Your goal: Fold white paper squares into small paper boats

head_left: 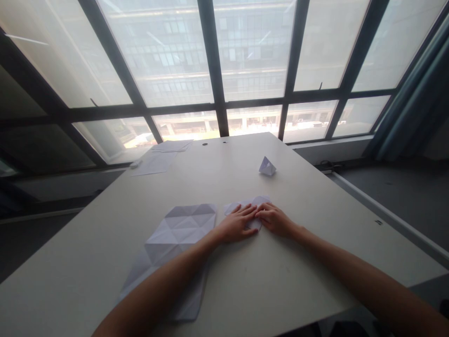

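A small folded sheet of white paper (262, 200) lies on the table under both of my hands, and much of it is covered by them. My left hand (236, 225) rests flat on the paper with its fingers stretched out. Close against those fingertips, my right hand (277, 220) has its fingers bent together at the paper's right part, closed on its edge. A larger white sheet with a grid of creases (189, 222) lies to the left, partly beneath my left forearm.
A folded white paper pyramid (267, 166) stands farther back on the white table (224, 175). Several loose sheets (157, 161) lie at the far left, beside a small white object (135, 164). Large windows (252, 51) rise behind the table, with a curtain (414, 103) at right.
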Tool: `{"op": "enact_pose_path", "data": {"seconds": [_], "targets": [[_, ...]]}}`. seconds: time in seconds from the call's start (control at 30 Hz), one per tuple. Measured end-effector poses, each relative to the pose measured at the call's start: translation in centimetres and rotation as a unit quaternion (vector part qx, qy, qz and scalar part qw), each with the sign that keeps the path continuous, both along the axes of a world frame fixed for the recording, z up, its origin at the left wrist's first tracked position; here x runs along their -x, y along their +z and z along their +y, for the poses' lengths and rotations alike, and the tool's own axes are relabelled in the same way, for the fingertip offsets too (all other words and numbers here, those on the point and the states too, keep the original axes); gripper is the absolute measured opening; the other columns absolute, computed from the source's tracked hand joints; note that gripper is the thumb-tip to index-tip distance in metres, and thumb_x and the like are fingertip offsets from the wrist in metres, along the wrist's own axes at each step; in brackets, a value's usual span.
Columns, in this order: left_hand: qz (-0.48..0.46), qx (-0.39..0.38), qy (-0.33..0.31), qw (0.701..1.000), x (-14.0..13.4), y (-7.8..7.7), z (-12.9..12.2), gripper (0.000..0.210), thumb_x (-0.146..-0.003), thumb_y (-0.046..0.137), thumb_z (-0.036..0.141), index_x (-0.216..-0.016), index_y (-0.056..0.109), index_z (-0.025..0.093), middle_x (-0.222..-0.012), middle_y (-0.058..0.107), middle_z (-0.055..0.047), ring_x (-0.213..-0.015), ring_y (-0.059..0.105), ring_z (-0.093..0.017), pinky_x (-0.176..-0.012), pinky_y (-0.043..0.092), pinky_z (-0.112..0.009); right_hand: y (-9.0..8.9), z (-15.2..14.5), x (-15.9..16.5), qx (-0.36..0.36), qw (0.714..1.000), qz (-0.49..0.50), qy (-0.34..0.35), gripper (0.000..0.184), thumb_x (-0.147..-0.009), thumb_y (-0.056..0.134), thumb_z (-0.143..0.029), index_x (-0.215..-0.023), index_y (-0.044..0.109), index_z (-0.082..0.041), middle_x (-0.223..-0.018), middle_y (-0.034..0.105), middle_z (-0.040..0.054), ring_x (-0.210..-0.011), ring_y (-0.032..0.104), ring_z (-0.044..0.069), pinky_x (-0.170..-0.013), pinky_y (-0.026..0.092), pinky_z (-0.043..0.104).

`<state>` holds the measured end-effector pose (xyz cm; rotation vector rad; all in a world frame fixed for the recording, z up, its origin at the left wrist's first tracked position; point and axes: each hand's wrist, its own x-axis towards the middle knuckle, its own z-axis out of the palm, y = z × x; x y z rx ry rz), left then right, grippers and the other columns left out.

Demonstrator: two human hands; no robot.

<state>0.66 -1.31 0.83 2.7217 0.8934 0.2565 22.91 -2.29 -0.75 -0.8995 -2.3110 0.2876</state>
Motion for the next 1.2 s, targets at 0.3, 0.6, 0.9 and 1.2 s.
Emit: {"op": "enact_pose_path", "data": {"seconds": [0.3, 0.6, 0.9, 1.2], "targets": [[0.01, -0.025, 0.004, 1.0, 0.0, -0.8, 0.2, 0.064, -0.097, 0.038, 0.051, -0.153, 0.016, 0.03, -0.159, 0.02, -0.002, -0.147, 0.015, -0.023, -0.119, 0.01, -0.046, -0.1, 0.1, -0.1, -0.007, 1.0, -0.005, -0.008, 0.015, -0.084, 0.064, -0.017, -0.096, 0.07, -0.023, -0.103, 0.065, 0.0062, -0.1, 0.059, 0.021, -0.091, 0.048, 0.035], [0.011, -0.046, 0.048, 0.998, 0.0, -1.5, 0.4, 0.052, -0.102, 0.023, 0.04, -0.153, 0.022, 0.025, -0.159, 0.021, -0.004, -0.148, 0.011, -0.022, -0.119, 0.01, -0.048, -0.1, 0.2, -0.3, -0.01, 1.0, -0.01, -0.014, 0.014, -0.084, 0.066, -0.022, -0.097, 0.07, -0.024, -0.099, 0.066, 0.0055, -0.098, 0.06, 0.021, -0.089, 0.049, 0.035], [-0.024, -0.042, 0.065, 0.997, -0.1, -1.9, 0.9, 0.046, -0.101, 0.029, 0.025, -0.146, 0.039, 0.021, -0.155, 0.031, -0.006, -0.146, 0.019, -0.021, -0.119, 0.014, -0.047, -0.4, 0.3, -0.3, -0.007, 1.0, -0.008, -0.02, 0.015, -0.083, 0.067, -0.022, -0.097, 0.071, -0.024, -0.097, 0.066, 0.0052, -0.096, 0.06, 0.021, -0.088, 0.049, 0.035], [-0.024, -0.037, 0.044, 0.998, 0.0, -1.6, 0.7, 0.05, -0.098, 0.041, 0.037, -0.147, 0.038, 0.025, -0.155, 0.032, -0.007, -0.145, 0.022, -0.026, -0.118, 0.018, -0.048, -0.1, 0.1, -0.3, -0.003, 1.0, -0.011, -0.022, 0.014, -0.086, 0.064, -0.025, -0.098, 0.071, -0.025, -0.1, 0.066, 0.006, -0.098, 0.06, 0.021, -0.089, 0.049, 0.035]]}}
